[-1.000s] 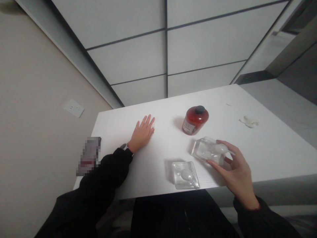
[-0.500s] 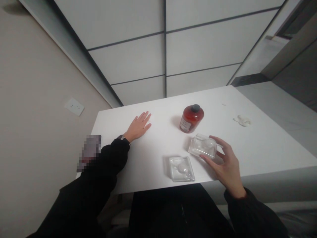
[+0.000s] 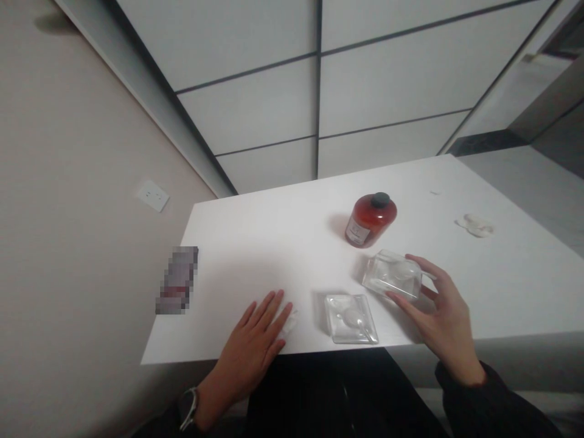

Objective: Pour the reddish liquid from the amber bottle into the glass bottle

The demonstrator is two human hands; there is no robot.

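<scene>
The left hand [image 3: 250, 345], now at the bench's [image 3: 255, 234] near edge rather than farther in, lies flat, fingers slightly spread, touching a white tissue [image 3: 290, 320]; open room stretches beyond. The right hand's [image 3: 444, 316] grip holds a clear box [image 3: 387, 278] beside a square clear dish [image 3: 340, 333]. The red bottle's [image 3: 376, 220] label [image 3: 357, 232] is unreadable.

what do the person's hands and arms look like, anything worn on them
The left hand and right hand are bare, five-fingered, without gloves. Black sleeves cover the forearms. On the left side a watch is worn, with a dark face and a pale band.
</scene>
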